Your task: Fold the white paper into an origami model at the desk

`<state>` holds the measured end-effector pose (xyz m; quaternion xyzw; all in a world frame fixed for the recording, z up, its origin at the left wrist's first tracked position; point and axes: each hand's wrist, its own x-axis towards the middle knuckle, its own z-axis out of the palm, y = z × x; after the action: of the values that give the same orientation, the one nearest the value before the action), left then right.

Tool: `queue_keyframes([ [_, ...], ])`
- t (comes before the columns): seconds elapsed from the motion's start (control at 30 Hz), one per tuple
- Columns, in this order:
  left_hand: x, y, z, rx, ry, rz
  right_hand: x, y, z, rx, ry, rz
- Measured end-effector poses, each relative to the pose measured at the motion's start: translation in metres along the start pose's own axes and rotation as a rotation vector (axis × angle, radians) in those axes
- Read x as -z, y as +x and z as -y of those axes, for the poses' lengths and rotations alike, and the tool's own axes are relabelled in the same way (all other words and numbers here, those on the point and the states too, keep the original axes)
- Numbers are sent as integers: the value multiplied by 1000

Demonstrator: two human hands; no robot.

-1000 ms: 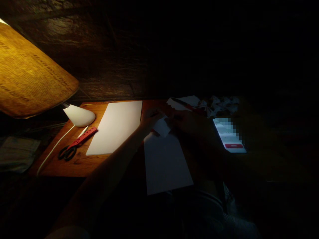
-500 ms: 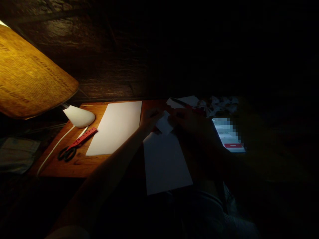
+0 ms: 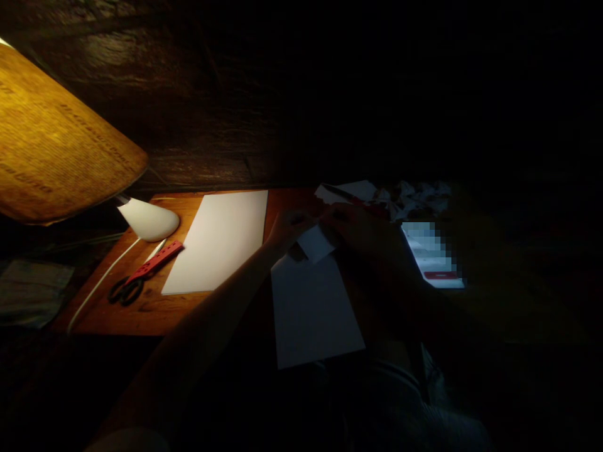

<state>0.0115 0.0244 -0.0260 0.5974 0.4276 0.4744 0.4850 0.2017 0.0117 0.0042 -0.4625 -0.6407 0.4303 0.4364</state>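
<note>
Both hands meet over a small piece of white paper, which looks folded. My left hand grips its upper left edge with closed fingers. On the other side my right hand closes on the upper right edge; deep shadow hides most of its fingers. Below the hands lies a larger white sheet, reaching over the table's front edge. Another white sheet rests flat under the lamplight, left of my left forearm.
At left stands a lamp with a yellow shade and white base. Nearby lie black-handled scissors and a red perforated strip. Behind my right hand are paper scraps; a lit phone lies to its right.
The small paper has turned in my hands and sits slightly lower and to the right. My fingers have shifted along its upper edge. Things on the table have stayed put.
</note>
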Motion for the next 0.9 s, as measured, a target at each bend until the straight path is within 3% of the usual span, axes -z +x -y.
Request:
queue_keyframes([
  [0.13, 1, 0, -2, -9, -8, -9, 0, 2, -5, 6, 33, -13],
  [0.37, 3, 0, -1, -1, 20, 12, 7, -10, 13, -55, -61, 64],
  [0.5, 3, 1, 0, -11, 40, 30, 5, -6, 9, -77, -29, 78],
  [0.7, 3, 4, 2, -37, 66, -3, 0, 6, -10, -78, 21, -23],
  [0.9, 8, 6, 1, 22, 27, -61, 8, 12, -22, -96, 137, -136],
])
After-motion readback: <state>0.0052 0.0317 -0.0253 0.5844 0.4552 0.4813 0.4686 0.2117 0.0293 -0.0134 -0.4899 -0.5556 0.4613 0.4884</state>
